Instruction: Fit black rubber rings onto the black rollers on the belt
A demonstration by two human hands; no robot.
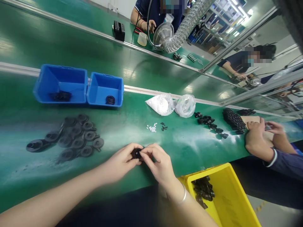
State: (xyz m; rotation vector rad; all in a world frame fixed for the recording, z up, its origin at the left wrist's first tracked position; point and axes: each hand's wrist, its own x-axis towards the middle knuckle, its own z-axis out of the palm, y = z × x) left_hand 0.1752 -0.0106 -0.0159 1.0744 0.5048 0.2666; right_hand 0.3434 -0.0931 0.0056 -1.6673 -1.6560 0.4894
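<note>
Close to the bench's front edge, my left hand (125,159) grips a small round black plastic part (137,153) with its fingers wrapped round the side. The part's open face, with a lighter centre, is turned up. My right hand (157,159) meets it from the right, thumb and forefinger pinched together at its rim. Whatever small thing may be between those fingertips is too small to make out. Beyond my hands lie a little pile of white pieces (152,127) and a few tiny black pieces (163,126). Several flat round black parts (78,143) are spread out to the left.
Two blue bins (104,91) with black rings stand at the back left. Two plastic bags (186,105) lie at the back. A yellow crate (227,195) with black parts stands at my right. A co-worker's hands (258,135) work beside rows of black parts (233,121).
</note>
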